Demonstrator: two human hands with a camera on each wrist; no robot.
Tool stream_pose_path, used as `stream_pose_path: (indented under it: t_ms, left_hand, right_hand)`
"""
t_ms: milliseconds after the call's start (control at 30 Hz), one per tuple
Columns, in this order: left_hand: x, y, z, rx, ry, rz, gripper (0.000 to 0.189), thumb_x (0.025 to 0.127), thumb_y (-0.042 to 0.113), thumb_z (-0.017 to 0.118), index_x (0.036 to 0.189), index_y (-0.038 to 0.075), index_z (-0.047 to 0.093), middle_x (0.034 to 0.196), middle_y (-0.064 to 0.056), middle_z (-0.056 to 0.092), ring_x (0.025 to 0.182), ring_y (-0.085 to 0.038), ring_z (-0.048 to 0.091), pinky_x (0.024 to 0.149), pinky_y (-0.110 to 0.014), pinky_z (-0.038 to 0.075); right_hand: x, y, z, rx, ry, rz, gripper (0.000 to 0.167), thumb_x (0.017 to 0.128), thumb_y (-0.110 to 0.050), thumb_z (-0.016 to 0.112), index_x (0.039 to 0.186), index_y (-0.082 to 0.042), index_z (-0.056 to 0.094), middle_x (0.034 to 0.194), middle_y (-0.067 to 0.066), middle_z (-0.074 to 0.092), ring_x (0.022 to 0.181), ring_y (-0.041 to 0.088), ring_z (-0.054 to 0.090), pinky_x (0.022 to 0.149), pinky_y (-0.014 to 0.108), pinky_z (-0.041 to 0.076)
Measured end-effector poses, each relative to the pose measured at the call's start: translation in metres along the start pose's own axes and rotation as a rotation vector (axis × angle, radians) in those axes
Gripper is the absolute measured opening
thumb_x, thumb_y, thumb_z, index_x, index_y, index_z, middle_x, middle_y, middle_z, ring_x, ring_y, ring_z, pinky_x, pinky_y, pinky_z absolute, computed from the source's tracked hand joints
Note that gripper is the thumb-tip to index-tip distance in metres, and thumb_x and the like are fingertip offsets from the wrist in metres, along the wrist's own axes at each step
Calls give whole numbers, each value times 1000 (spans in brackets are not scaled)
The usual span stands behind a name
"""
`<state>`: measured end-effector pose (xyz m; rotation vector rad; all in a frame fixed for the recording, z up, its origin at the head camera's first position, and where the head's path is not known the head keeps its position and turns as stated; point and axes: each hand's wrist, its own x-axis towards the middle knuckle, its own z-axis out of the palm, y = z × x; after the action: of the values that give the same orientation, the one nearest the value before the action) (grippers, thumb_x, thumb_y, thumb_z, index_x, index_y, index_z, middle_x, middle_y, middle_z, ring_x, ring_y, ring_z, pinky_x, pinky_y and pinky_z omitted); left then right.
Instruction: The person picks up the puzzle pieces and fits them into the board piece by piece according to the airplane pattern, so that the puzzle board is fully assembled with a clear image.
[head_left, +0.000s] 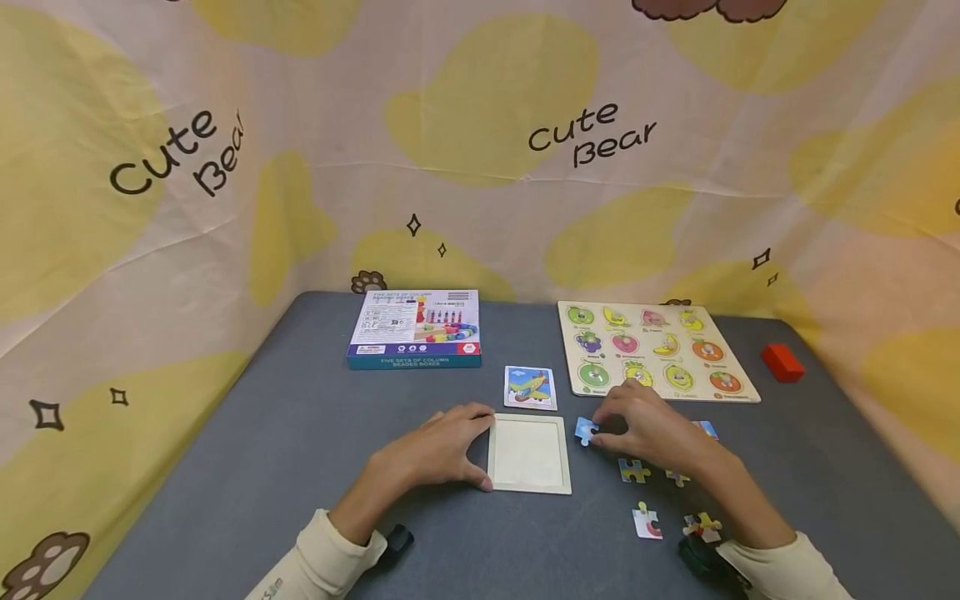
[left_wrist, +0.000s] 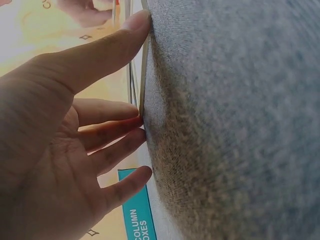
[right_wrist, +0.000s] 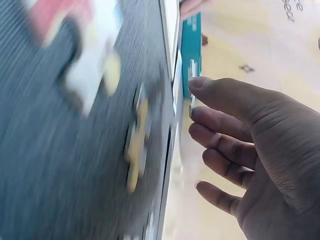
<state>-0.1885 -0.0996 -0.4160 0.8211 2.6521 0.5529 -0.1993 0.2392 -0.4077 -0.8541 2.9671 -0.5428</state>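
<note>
A square, pale wooden puzzle tray (head_left: 528,454) lies with its inner floor bare. My left hand (head_left: 438,450) holds its left side, thumb at the near corner and index finger at the far one. In the left wrist view, thumb and fingers (left_wrist: 117,150) meet the tray's thin edge (left_wrist: 144,75). Just right of the tray, my right hand (head_left: 648,425) pinches a light-blue jigsaw piece (head_left: 585,431) between thumb and index finger. In the right wrist view that piece (right_wrist: 193,75) is edge-on and raised above the table. A picture card (head_left: 530,388) showing a yellow airplane lies behind the tray.
Loose jigsaw pieces (head_left: 634,471) lie under and near my right forearm, including a white-and-pink one (head_left: 647,522). Farther back are a beaded-box carton (head_left: 414,329), a fruit puzzle board (head_left: 652,350) and a red block (head_left: 782,363). A patterned cloth (head_left: 480,108) encloses the table.
</note>
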Motion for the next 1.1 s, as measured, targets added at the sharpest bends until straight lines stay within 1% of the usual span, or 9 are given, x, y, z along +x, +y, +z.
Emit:
stream_pose_path:
  t_ms: [100,133,200,333,367,600,933,1100]
  left_hand:
    - [-1,0,0,3,-3,-7,89,86,45,88,157,5,51,163,-8,46,148,-29,44,123,-53,33]
    - [0,0,0,5,-5,-9,89,86,45,88,157,6,51,163,-7,46,149,-29,44,123,-53,33]
    - [0,0,0,7,-6,-13,89,86,46,88,157,6,51,163,-7,46,149,-29,44,123,-53,33]
    - [1,-1,0,8,-2,-11,89,86,45,89,156,5,51,163,-7,47,149,-29,44,123,-54,32]
    - [1,-1,-1,7,-1,-10,89,86,44,89,156,5,51,163,-7,47,149,-30,44,123,-54,32]
    - [0,-1,-1,-4,-6,-6,88,87,43,88,157,4,50,164,-7,46,149,-30,44,122,-55,33]
    - [0,-2,1,6,4,1,89,86,44,88,156,4,51,164,-7,46,149,-30,44,121,-55,34]
    - [0,-2,1,-1,-4,-9,89,87,44,87,157,5,50,165,-7,45,150,-30,44,122,-54,34]
  right_hand:
    - [9,-10,4,-5,8,-49,16,89,-32,87,98,-21,81,99,-12,68,102,16,56,89,45,49]
    - [12,-13,5,-6,9,-69,16,88,-32,87,98,-20,81,99,-11,68,101,16,57,93,47,50]
    - [17,-18,9,-11,9,-101,18,88,-31,88,99,-19,82,99,-10,68,100,15,57,94,47,50]
    - [27,-29,15,-19,10,-161,19,88,-30,88,100,-16,83,100,-7,70,98,15,56,91,43,51]
    - [30,-31,17,-21,11,-172,19,89,-30,88,100,-16,83,101,-7,71,98,14,56,87,41,51]
    - [46,-44,28,-19,-1,-208,19,89,-28,86,100,-13,83,101,-3,73,101,17,59,90,41,52]
    - [62,-53,42,-7,38,-314,19,87,-25,88,98,-10,82,101,0,74,102,21,62,91,42,52]
    - [65,-59,46,-9,16,-299,20,88,-25,86,100,-9,82,102,1,74,102,20,59,90,42,50]
